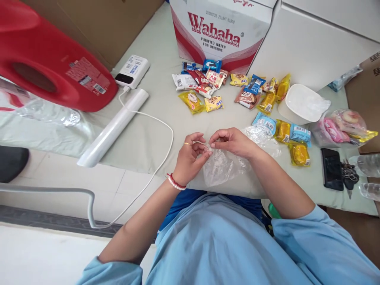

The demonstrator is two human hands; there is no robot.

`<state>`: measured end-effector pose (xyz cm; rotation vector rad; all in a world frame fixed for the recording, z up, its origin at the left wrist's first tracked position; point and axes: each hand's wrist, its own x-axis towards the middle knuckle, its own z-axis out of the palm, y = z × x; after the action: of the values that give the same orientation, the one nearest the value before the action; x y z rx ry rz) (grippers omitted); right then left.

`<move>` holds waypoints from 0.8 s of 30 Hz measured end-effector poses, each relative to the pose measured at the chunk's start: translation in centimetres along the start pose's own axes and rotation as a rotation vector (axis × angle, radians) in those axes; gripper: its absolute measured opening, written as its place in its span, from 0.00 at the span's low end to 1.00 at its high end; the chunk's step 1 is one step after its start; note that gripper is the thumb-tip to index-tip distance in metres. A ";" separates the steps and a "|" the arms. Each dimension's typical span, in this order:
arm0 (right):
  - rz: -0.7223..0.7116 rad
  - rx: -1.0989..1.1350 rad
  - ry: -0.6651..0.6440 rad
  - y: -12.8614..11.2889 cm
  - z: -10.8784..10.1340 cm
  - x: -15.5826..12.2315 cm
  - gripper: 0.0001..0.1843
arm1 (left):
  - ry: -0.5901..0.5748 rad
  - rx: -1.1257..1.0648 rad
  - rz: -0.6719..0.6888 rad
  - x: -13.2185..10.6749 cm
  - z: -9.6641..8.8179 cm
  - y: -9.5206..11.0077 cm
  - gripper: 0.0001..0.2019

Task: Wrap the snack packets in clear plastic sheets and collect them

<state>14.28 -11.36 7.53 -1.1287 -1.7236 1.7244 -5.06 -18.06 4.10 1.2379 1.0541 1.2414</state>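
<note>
A clear plastic bag (pixel 221 168) hangs limp at the table's front edge, its upper edge pinched between my two hands. My left hand (pixel 192 154), with a ring and a red-and-white bracelet, grips the bag with thumb and fingertips. From the right, my right hand (pixel 230 141) closes thumb and forefinger on the same edge. Another crumpled clear plastic piece (pixel 264 136) lies beside my right forearm. Beyond the hands sit wrapped snacks: a yellow packet (pixel 192 102), a small cookie packet (pixel 213 103) and a heap of mixed packets (pixel 204 81).
More snacks (pixel 252 93) lie toward the right, near a white lidded tub (pixel 304 103) and a clear snack container (pixel 341 128). A phone (pixel 331 169) rests by keys (pixel 349 174). Leftward are a plastic roll (pixel 114 126), a cabled power bank (pixel 133 71) and a red jug (pixel 56 59). A Wahaha box (pixel 219 33) stands behind.
</note>
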 end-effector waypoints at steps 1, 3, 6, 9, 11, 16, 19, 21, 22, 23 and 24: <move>-0.012 -0.032 0.051 0.2 0.0 -0.1 0.16 | 0.030 -0.039 -0.079 0.1 -0.1 0.0 0.26; -0.030 -0.085 0.138 0.6 0.0 -0.5 0.17 | 0.055 -0.043 -0.202 0.3 -0.4 -0.1 0.19; -0.057 -0.138 0.214 1.2 0.1 -1.2 0.18 | 0.024 0.030 -0.294 0.8 -0.4 -0.3 0.17; -0.129 -0.229 0.297 1.6 0.2 -1.5 0.15 | 0.049 -0.008 -0.344 1.1 -0.2 -0.8 0.18; -0.179 -0.290 0.346 1.6 0.3 -1.7 0.12 | 0.079 -0.059 -0.356 1.2 0.0 -1.0 0.18; -0.251 -0.350 0.379 1.6 0.4 -2.1 0.08 | 0.070 -0.289 -0.468 1.1 0.1 -0.5 0.17; -0.279 -0.382 0.390 1.7 0.5 -2.1 0.08 | 0.023 -0.382 -0.568 1.0 0.0 0.1 0.17; -0.281 -0.405 0.397 1.7 0.5 -2.0 0.09 | -0.016 -0.365 -0.594 0.9 0.0 0.5 0.18; -0.281 -0.414 0.398 1.8 0.5 -2.1 0.09 | -0.036 -0.347 -0.598 0.9 0.0 0.7 0.20; -0.283 -0.421 0.397 1.8 0.5 -2.1 0.09 | -0.054 -0.330 -0.600 0.9 0.1 0.8 0.22; -0.291 -0.427 0.395 1.8 0.6 -2.1 0.08 | -0.069 -0.318 -0.602 0.9 0.2 0.9 0.24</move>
<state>15.43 -13.56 6.23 -1.2170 -1.9228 0.9111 -4.90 -17.24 5.06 0.6429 1.0280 0.8460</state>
